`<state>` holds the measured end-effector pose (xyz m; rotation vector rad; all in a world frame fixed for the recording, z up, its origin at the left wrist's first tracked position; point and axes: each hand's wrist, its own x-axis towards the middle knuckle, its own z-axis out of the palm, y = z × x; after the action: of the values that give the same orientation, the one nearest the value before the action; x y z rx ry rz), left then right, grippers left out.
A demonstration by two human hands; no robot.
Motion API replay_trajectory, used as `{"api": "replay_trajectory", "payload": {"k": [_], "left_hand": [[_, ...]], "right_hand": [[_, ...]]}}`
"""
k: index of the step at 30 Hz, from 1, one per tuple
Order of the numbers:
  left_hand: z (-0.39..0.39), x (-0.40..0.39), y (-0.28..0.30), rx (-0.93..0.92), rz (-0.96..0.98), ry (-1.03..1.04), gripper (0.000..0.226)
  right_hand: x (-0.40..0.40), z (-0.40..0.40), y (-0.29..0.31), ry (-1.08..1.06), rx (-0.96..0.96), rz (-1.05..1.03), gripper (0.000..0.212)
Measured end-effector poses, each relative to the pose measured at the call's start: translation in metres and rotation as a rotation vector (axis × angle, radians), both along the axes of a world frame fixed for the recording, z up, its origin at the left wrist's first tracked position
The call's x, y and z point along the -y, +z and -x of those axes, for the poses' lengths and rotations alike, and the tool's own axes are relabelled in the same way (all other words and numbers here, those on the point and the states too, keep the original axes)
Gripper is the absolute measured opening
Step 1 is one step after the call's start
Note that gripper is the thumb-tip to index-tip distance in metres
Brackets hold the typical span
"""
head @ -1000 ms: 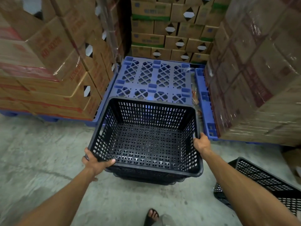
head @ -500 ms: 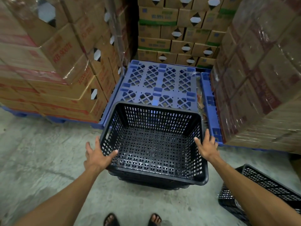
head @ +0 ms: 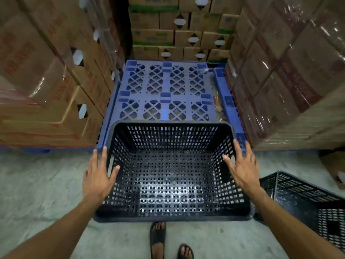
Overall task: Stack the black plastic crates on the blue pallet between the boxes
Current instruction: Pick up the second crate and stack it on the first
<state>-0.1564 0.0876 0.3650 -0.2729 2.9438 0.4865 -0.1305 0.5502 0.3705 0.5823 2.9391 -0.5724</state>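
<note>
Bare forearms, no sleeves; black open-toe sandals (head: 157, 238) on feet.

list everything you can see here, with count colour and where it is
black crate: one, black, centre, its far end at the pallet's near edge
second crate: one, black, on the floor at right, partly cut off
blue pallet: one, blue, between the box stacks, top bare
cardboard boxes: many, brown, wrapped stacks left, right and behind
floor: grey concrete, foreground
sandalled feet: two, dark sandals, bottom centre
left hand: open, fingers spread at the crate's left rim
right hand: open, at the crate's right rim
</note>
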Motion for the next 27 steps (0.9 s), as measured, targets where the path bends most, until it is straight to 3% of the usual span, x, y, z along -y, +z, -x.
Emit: {"api": "replay_trajectory", "payload": {"k": [4, 9, 14, 17, 22, 27], "left_hand": [[0.009, -0.004, 0.013, 0.011, 0.105, -0.037, 0.082], [0.032, -0.004, 0.024, -0.119, 0.062, -0.055, 0.077], [0.022, 0.004, -0.003, 0.024, 0.079, -0.074, 0.079], [0.028, 0.005, 0.006, 0.047, 0.083, -0.118, 0.079], [0.029, 0.001, 0.010, -0.049, 0.018, -0.082, 0.078], [0.014, 0.004, -0.003, 0.012, -0.061, -0.148, 0.076]], "right_hand": [[0.003, 0.001, 0.013, 0.021, 0.043, 0.023, 0.081], [-0.004, 0.016, 0.031, -0.077, -0.133, -0.044, 0.074], [0.006, -0.014, -0.007, 0.001, 0.026, -0.007, 0.081], [0.000, -0.006, 0.003, 0.036, 0.083, -0.001, 0.080], [0.013, -0.003, 0.021, -0.061, -0.110, -0.018, 0.073], [0.018, -0.022, -0.001, 0.028, 0.148, -0.058, 0.082]]}}
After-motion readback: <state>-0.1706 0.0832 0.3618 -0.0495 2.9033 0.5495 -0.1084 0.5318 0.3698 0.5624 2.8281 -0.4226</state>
